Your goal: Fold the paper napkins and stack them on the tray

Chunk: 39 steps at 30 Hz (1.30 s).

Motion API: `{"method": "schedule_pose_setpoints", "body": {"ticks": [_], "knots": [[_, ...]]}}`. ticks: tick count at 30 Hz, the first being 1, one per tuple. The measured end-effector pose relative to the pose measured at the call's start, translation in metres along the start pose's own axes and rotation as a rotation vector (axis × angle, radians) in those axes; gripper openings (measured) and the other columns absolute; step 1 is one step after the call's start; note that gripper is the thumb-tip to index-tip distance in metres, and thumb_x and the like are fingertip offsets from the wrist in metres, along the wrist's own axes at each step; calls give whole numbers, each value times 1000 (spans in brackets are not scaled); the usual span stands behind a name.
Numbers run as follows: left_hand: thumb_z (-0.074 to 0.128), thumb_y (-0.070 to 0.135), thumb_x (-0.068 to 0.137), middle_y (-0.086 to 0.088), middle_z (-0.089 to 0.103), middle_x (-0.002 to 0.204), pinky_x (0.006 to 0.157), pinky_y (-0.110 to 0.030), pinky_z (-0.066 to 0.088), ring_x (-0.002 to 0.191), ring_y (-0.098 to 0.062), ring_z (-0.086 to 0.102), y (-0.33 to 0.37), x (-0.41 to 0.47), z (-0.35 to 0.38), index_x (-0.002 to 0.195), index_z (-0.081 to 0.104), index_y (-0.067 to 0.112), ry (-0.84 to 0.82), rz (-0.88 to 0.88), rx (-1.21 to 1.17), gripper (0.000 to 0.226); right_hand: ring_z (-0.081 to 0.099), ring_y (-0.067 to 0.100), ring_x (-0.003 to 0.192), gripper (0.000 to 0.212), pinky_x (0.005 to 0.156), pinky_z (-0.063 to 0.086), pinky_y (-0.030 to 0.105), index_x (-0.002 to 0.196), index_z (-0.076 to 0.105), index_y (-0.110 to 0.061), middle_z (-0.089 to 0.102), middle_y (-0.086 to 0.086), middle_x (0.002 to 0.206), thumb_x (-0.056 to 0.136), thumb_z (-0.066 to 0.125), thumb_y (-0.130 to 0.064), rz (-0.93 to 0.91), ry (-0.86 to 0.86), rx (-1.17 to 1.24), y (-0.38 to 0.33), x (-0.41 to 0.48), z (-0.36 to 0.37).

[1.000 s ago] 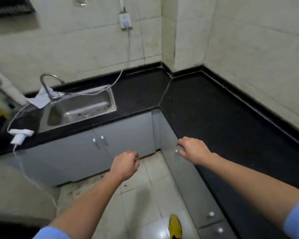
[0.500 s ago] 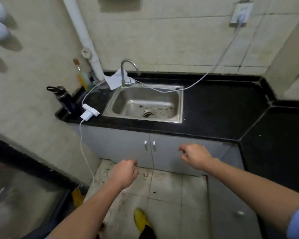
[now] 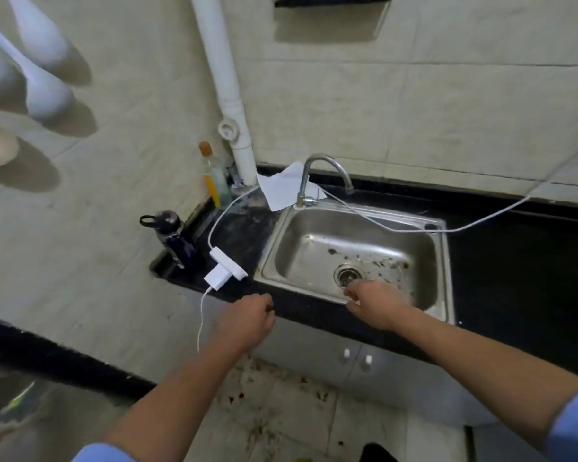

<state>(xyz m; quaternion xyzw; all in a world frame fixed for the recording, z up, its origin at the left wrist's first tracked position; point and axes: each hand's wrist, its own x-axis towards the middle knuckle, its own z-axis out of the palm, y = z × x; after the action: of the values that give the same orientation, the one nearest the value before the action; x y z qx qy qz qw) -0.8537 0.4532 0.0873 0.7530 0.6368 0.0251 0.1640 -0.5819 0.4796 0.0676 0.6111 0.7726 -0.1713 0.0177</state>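
Your left hand (image 3: 244, 323) hangs in front of the counter (image 3: 514, 261) edge, left of the sink (image 3: 442, 248). Its fingers are curled into a fist with nothing in them. Your right hand (image 3: 377, 305) is over the sink's front rim, near the drain (image 3: 347, 275), with its back up and its fingers loosely bent, holding nothing. You cannot tell whether it touches the rim. The two hands are apart, and a blue sleeve (image 3: 571, 425) shows on your right arm.

A white paper (image 3: 281, 188) is propped behind the tap (image 3: 317, 161), at the sink's back left corner, just beside the foot of the white pipe (image 3: 227, 95). It is creased and lies well apart from both hands. You cannot tell whether it is a napkin.

A white cable (image 3: 481, 221) comes in from the right, crosses the back of the sink past the tap's base, and curves down to a white charger (image 3: 222, 271). The charger sits at the counter's front edge, just left of the sink. A thin lead drops from it over the edge, beside your left hand. A dark flask (image 3: 177, 241) with a loop lid stands at the counter's left end, near the charger. A clear bottle (image 3: 212, 175) with an orange cap stands in the back corner beside the pipe.

The steel basin is speckled with dark bits. Grey doors (image 3: 314, 348) with two white knobs sit under the counter, above a stained tile floor (image 3: 281, 411).
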Motion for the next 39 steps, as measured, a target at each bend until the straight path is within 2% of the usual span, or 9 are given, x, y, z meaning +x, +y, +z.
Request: {"method": "schedule_pose_setpoints", "body": {"ticks": [9, 14, 18, 22, 26, 29, 31, 36, 39], "knots": [[49, 32, 91, -1, 65, 102, 78, -38, 49, 97, -25, 60, -52, 109, -25, 103, 60, 20, 48, -157, -30, 20, 55, 23, 116, 38, 92, 44, 34, 128, 54, -22, 59, 2, 128, 93, 52, -36, -103, -100, 0, -14, 204, -17], [46, 30, 94, -2, 64, 104, 74, -35, 50, 94, -24, 61, -81, 177, -29, 108, 59, 19, -22, -218, -11, 22, 57, 32, 106, 29, 81, 45, 35, 115, 57, -13, 59, 12, 118, 91, 52, -28, -136, -114, 39, -29, 338, -25], [49, 30, 93, -2, 64, 102, 75, -39, 52, 91, -24, 61, -96, 215, -21, 104, 60, 18, -39, -282, -66, 20, 54, 37, 106, 29, 85, 46, 40, 115, 53, -7, 52, 17, 115, 90, 53, -21, -155, -90, 26, -44, 421, -17], [51, 27, 92, -2, 65, 100, 74, -40, 52, 88, -23, 62, -102, 235, -11, 105, 63, 15, -53, -314, -103, 21, 40, 39, 120, 40, 96, 39, 46, 128, 41, -7, 40, 20, 131, 91, 52, -19, -128, -77, -64, -50, 487, 3], [50, 27, 93, -1, 65, 101, 75, -40, 53, 88, -22, 62, -110, 241, -6, 105, 63, 16, -65, -361, -95, 21, 39, 37, 123, 47, 102, 32, 44, 129, 38, -7, 43, 21, 133, 89, 58, -22, -67, -81, -225, -39, 523, 21], [48, 27, 94, -1, 66, 102, 75, -39, 53, 90, -22, 62, -112, 237, -3, 106, 63, 16, -95, -396, -82, 22, 45, 36, 120, 46, 98, 40, 42, 125, 43, -5, 44, 23, 131, 86, 64, -14, 8, -60, -145, -36, 533, 26], [48, 28, 94, 0, 65, 106, 77, -38, 52, 93, -22, 62, -111, 234, -2, 108, 62, 17, -116, -400, -79, 22, 50, 36, 114, 39, 96, 42, 42, 121, 47, -4, 51, 24, 124, 86, 63, -12, -19, -22, -118, -37, 533, 28], [48, 27, 95, -1, 64, 109, 81, -37, 51, 97, -22, 61, -112, 231, -11, 113, 61, 19, -108, -407, -68, 24, 53, 36, 110, 43, 90, 45, 44, 131, 42, -7, 53, 21, 122, 90, 53, -11, -76, 103, 23, -50, 513, 10], [48, 25, 94, 0, 65, 110, 80, -35, 51, 97, -22, 61, -107, 227, -17, 113, 62, 18, -80, -391, -82, 25, 52, 37, 111, 34, 90, 43, 42, 122, 53, -6, 51, 20, 121, 90, 51, -13, -137, 131, 85, -56, 489, -11]]}}
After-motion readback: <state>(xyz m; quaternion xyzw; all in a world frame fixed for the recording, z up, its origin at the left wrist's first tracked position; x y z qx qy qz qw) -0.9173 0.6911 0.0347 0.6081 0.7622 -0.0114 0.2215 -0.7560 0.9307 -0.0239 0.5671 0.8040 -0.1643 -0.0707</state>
